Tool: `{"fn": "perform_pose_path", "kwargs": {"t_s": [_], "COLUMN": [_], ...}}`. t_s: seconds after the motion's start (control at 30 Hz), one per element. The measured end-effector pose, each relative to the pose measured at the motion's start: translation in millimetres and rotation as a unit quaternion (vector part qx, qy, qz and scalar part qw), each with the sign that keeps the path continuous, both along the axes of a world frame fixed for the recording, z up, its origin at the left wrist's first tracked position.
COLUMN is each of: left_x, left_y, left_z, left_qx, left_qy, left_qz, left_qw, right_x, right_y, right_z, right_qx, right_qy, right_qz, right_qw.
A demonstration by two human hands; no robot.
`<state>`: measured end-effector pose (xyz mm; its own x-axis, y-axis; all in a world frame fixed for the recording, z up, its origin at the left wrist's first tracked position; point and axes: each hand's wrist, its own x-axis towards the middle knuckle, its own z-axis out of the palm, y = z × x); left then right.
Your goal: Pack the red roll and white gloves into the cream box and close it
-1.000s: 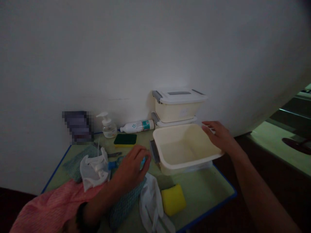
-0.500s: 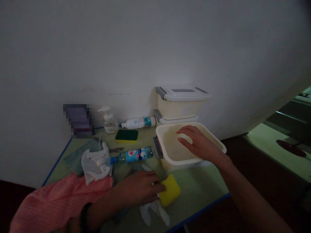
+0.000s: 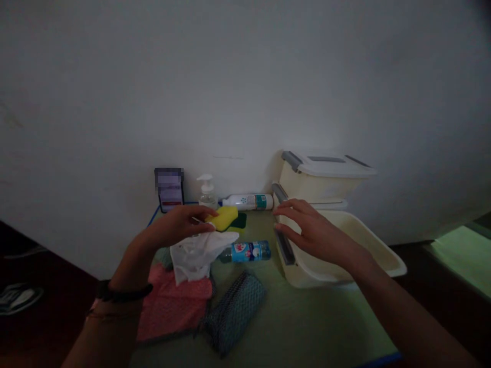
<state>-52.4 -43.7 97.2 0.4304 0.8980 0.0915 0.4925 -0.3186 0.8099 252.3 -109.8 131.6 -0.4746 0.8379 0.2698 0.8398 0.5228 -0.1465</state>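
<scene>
My left hand (image 3: 184,225) pinches a yellow sponge (image 3: 224,217) between thumb and fingers, above the back left of the table. Just below it lie crumpled white gloves (image 3: 195,255); whether the hand also grips part of them I cannot tell. Partly hidden behind the held sponge is a green-and-yellow sponge (image 3: 241,222). My right hand (image 3: 310,232) hovers with thumb and fingers apart and nothing in them, in front of the left side of an open cream bin (image 3: 383,250). A clear bottle with a blue label (image 3: 251,251) lies between the hands.
A lidded box (image 3: 326,176) stands behind the bin. Along the wall are a white bottle (image 3: 249,201) lying down, a pump bottle (image 3: 207,191) and a phone (image 3: 171,191). A pink cloth (image 3: 176,304) and a folded grey-green cloth (image 3: 238,312) lie in front.
My left hand has lifted the yellow sponge and carried it to the back left. The white gloves at the front are gone from there, uncovering the grey-green cloth. The view has turned left.
</scene>
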Motion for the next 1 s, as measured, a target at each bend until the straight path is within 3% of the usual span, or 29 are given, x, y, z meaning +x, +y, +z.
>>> {"fn": "perform_pose_path", "kwargs": {"t_s": [0.07, 0.2, 0.3, 0.53, 0.7, 0.83, 1.0], "left_x": [-10.1, -28.5, -36.8, -32.2, -28.6, -33.5, -30.4], "left_y": [3.8, 9.4, 13.9, 16.0, 13.7, 15.9, 11.4], "left_z": [-5.7, -11.9, -15.9, -21.7, -18.4, -20.7, -11.9], "left_qx": [-0.021, -0.075, -0.071, -0.118, -0.134, -0.100, -0.030], "left_qy": [0.041, 0.199, 0.245, 0.247, 0.237, 0.226, 0.157], "left_qz": [0.007, -0.039, -0.051, -0.072, -0.087, -0.091, -0.089], "left_qw": [0.999, 0.976, 0.966, 0.959, 0.958, 0.965, 0.983], "right_x": [-13.4, -39.6, -59.8, -104.9, -121.9, -115.8, -98.5], "right_y": [6.0, 10.5, 10.7, 22.0, 24.8, 18.4, 14.4], "right_z": [3.2, 3.4, -2.2, -44.1, -70.7, -61.3, -20.3], "right_qx": [-0.036, -0.145, -0.194, -0.208, -0.201, -0.196, -0.148], "right_qy": [-0.047, -0.144, -0.218, -0.268, -0.269, -0.239, -0.157], "right_qz": [0.015, 0.023, 0.027, 0.048, 0.018, 0.015, -0.023], "right_qw": [0.998, 0.979, 0.956, 0.939, 0.942, 0.951, 0.976]}}
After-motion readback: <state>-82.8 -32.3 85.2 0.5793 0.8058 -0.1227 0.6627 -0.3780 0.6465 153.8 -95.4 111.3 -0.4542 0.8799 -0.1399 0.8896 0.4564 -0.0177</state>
